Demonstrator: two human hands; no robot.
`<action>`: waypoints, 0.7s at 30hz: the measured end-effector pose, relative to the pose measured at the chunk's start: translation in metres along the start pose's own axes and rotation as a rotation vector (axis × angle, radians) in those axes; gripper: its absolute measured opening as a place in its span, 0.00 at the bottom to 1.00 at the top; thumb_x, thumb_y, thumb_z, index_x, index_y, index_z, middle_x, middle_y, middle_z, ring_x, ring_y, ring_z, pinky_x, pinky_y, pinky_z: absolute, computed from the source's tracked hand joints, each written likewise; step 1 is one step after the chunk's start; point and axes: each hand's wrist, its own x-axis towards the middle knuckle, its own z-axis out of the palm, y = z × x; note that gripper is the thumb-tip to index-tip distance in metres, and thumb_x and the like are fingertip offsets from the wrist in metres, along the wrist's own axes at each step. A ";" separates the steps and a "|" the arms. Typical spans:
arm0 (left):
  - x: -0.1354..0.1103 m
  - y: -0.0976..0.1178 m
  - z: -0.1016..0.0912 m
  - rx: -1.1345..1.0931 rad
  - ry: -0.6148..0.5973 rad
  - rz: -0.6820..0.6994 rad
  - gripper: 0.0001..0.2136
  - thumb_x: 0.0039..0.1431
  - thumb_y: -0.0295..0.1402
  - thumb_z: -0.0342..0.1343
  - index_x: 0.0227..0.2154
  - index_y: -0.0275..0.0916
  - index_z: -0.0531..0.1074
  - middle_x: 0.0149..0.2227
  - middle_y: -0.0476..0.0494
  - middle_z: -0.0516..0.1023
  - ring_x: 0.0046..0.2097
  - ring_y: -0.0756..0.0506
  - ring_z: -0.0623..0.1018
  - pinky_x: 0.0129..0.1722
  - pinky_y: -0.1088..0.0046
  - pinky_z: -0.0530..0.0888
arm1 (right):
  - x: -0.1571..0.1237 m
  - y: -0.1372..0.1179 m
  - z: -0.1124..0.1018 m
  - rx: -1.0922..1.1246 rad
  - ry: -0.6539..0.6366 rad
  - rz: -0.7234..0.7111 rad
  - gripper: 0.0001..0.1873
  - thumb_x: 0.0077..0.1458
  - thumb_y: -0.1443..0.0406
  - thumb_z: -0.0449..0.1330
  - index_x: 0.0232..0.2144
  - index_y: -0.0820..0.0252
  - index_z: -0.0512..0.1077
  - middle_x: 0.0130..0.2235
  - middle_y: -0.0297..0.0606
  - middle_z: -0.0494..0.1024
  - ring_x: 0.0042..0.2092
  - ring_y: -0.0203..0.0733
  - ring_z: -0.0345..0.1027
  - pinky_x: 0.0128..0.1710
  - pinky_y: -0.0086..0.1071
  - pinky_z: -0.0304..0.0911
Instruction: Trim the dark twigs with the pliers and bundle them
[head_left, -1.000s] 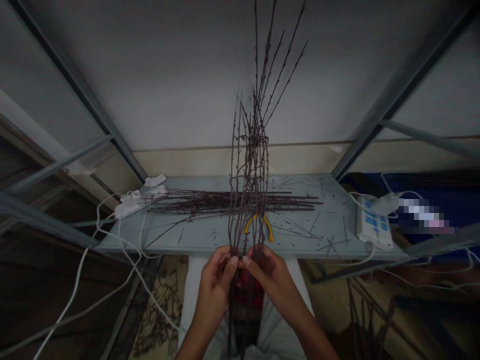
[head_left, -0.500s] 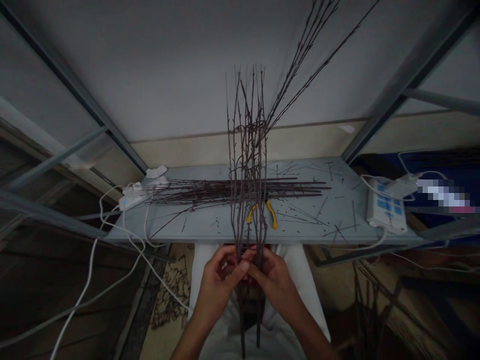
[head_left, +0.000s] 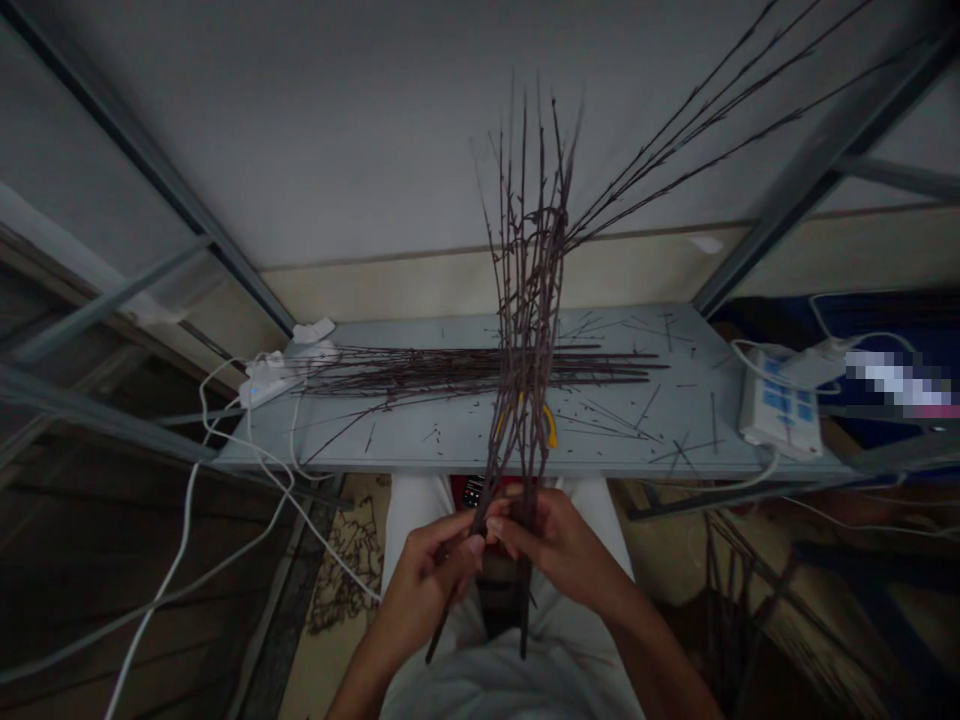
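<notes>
Both my hands grip a bunch of thin dark twigs (head_left: 529, 330) held upright over my lap. My left hand (head_left: 433, 565) is closed round the lower stems on the left. My right hand (head_left: 551, 540) is closed round them on the right, thumb touching the left thumb. The stems stick out below my hands toward my white trousers. Several long twigs fan off to the upper right. Behind the bunch, a pile of similar twigs (head_left: 465, 368) lies lengthwise on the grey table (head_left: 390, 440). Yellow-handled pliers (head_left: 549, 425) lie on the table, partly hidden by the bunch.
A white power strip (head_left: 776, 412) sits at the table's right end, and white plugs (head_left: 274, 378) with cables trail off the left end. Metal frame bars (head_left: 187, 215) rise on both sides. Twig scraps litter the table and the floor to the left.
The bunch has tilted a little to the right and the long upper twigs have swung further right. My hands have shifted slightly rightward and lower, still gripping the stems.
</notes>
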 end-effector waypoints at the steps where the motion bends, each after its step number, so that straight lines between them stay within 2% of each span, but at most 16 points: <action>1: 0.000 -0.003 0.001 -0.053 0.005 -0.014 0.18 0.63 0.41 0.59 0.51 0.37 0.79 0.24 0.52 0.65 0.23 0.54 0.59 0.21 0.79 0.58 | 0.001 -0.002 -0.003 0.007 -0.032 0.004 0.12 0.59 0.57 0.64 0.32 0.61 0.75 0.25 0.29 0.70 0.26 0.33 0.60 0.26 0.28 0.56; 5: -0.001 -0.015 0.011 -0.178 0.068 -0.018 0.20 0.61 0.41 0.61 0.52 0.36 0.78 0.26 0.50 0.67 0.21 0.55 0.57 0.18 0.79 0.55 | 0.005 -0.011 -0.013 0.072 -0.133 -0.005 0.16 0.56 0.54 0.66 0.29 0.63 0.74 0.26 0.32 0.73 0.25 0.32 0.61 0.27 0.28 0.57; 8: -0.002 -0.021 0.021 -0.203 0.177 -0.003 0.22 0.60 0.44 0.61 0.52 0.36 0.79 0.25 0.50 0.68 0.20 0.55 0.57 0.17 0.79 0.55 | 0.007 -0.013 -0.012 0.140 -0.171 -0.015 0.19 0.56 0.51 0.65 0.30 0.63 0.73 0.26 0.32 0.73 0.25 0.32 0.60 0.26 0.27 0.57; 12: -0.005 -0.018 0.030 -0.095 0.333 0.018 0.21 0.57 0.45 0.64 0.48 0.36 0.81 0.22 0.50 0.69 0.21 0.53 0.60 0.18 0.78 0.59 | 0.007 -0.009 -0.003 0.088 -0.107 -0.015 0.19 0.59 0.50 0.62 0.31 0.61 0.72 0.26 0.30 0.71 0.25 0.32 0.60 0.24 0.26 0.56; 14: -0.008 -0.015 0.032 -0.060 0.361 0.038 0.20 0.57 0.45 0.64 0.46 0.37 0.82 0.25 0.47 0.73 0.23 0.51 0.64 0.19 0.78 0.62 | 0.008 -0.009 0.001 0.006 -0.072 0.005 0.19 0.58 0.51 0.63 0.29 0.61 0.72 0.25 0.30 0.71 0.24 0.32 0.61 0.23 0.26 0.56; 16: -0.011 -0.013 0.034 -0.077 0.382 0.051 0.20 0.57 0.45 0.64 0.46 0.38 0.82 0.26 0.45 0.75 0.24 0.50 0.67 0.20 0.78 0.64 | 0.009 -0.010 0.002 -0.033 -0.102 0.037 0.19 0.57 0.50 0.64 0.30 0.61 0.73 0.25 0.31 0.72 0.23 0.33 0.63 0.22 0.27 0.57; 18: -0.014 -0.014 0.037 -0.116 0.403 0.046 0.20 0.56 0.46 0.64 0.47 0.38 0.81 0.24 0.47 0.72 0.23 0.50 0.66 0.20 0.78 0.62 | 0.009 -0.012 0.002 -0.030 -0.171 0.059 0.19 0.57 0.50 0.64 0.31 0.61 0.75 0.25 0.32 0.74 0.23 0.34 0.65 0.22 0.27 0.58; 21: -0.016 -0.018 0.042 -0.249 0.393 0.001 0.24 0.56 0.47 0.64 0.51 0.37 0.79 0.18 0.54 0.63 0.19 0.54 0.57 0.18 0.79 0.55 | 0.010 -0.010 0.000 0.039 -0.212 0.055 0.18 0.57 0.51 0.64 0.31 0.61 0.75 0.25 0.30 0.72 0.23 0.32 0.62 0.22 0.26 0.58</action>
